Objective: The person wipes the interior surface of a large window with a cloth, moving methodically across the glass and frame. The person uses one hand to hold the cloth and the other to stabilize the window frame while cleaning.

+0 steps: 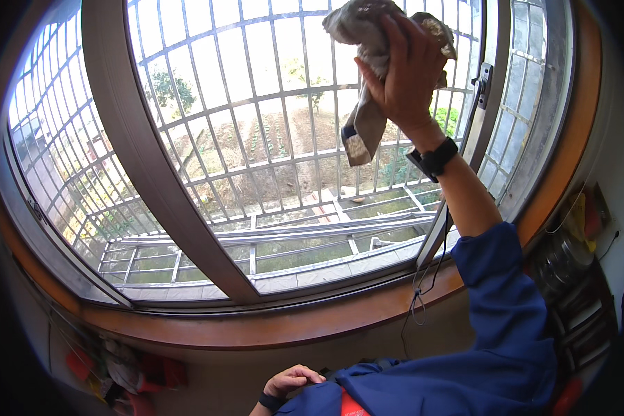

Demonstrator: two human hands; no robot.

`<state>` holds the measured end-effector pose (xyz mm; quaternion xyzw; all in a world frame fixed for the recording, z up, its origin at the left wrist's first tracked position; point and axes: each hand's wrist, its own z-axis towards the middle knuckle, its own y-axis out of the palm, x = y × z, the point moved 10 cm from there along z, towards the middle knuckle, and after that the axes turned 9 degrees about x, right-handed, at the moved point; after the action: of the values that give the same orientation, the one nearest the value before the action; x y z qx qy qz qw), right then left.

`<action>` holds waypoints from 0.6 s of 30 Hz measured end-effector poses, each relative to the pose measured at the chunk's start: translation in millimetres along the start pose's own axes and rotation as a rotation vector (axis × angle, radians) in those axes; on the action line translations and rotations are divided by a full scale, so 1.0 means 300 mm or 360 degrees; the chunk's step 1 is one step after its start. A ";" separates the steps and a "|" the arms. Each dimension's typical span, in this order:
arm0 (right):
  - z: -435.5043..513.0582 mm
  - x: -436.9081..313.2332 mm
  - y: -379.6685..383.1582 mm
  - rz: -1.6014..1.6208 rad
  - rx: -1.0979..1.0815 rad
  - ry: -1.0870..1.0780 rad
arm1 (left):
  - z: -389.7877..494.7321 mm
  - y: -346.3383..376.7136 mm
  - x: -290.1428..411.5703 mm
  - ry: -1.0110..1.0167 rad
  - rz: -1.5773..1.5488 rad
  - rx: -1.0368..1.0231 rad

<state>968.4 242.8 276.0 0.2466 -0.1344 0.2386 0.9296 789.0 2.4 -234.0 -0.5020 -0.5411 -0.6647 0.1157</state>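
High on the right-hand pane of a sliding window (pixel 270 130), my right hand (pixel 408 78) presses a crumpled grey-brown cloth (pixel 366 112). Its fingers are spread over the bunched part, and one end of the cloth hangs below the palm. A black strap with a small device (pixel 434 160) is around that wrist. Low in front of my body is my left hand (pixel 294 379), its fingers curled near the dark blue jacket; whether anything is in it cannot be told. It wears a black wristband (pixel 271 402).
An orange-brown wooden sill (pixel 270 333) runs under the window. The metal window latch (pixel 482 86) is right of my right hand, with a dark cord (pixel 442 249) hanging nearby. Metal security bars (pixel 249 101) stand outside. Red containers (pixel 161 372) lie at lower left.
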 end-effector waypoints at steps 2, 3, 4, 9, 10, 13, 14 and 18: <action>-0.123 -0.073 -0.028 0.0152 -0.0166 -0.0018 | 0.032 0.134 0.055 -0.0028 0.0046 -0.0525; -0.199 -0.117 -0.043 0.0228 -0.0267 -0.0028 | 0.043 0.196 0.092 -0.0062 0.0083 -0.0798; -0.282 -0.167 -0.079 0.0255 -0.0341 -0.0074 | 0.059 0.237 0.115 -0.0089 0.0265 -0.0919; -0.696 -0.406 -0.270 0.0480 -0.0747 -0.0326 | 0.024 0.449 0.335 0.0219 -0.0122 -0.1865; -0.785 -0.439 -0.303 0.0486 -0.1002 -0.0476 | 0.010 0.459 0.371 0.0324 -0.0141 -0.1837; -0.870 -0.432 -0.397 0.0595 -0.0992 -0.0678 | -0.100 0.520 0.407 0.0537 -0.0152 -0.2115; -0.889 -0.414 -0.390 0.0618 -0.1109 -0.0682 | -0.137 0.542 0.373 0.0472 0.0018 -0.2320; -0.773 -0.261 -0.306 0.0586 -0.1095 -0.0553 | -0.005 0.580 0.321 0.0107 0.0153 -0.1575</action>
<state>979.2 264.3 15.8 -0.0693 -0.4027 0.2966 0.8632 864.4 -28.8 -52.6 -0.4993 -0.1329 -0.8516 -0.0885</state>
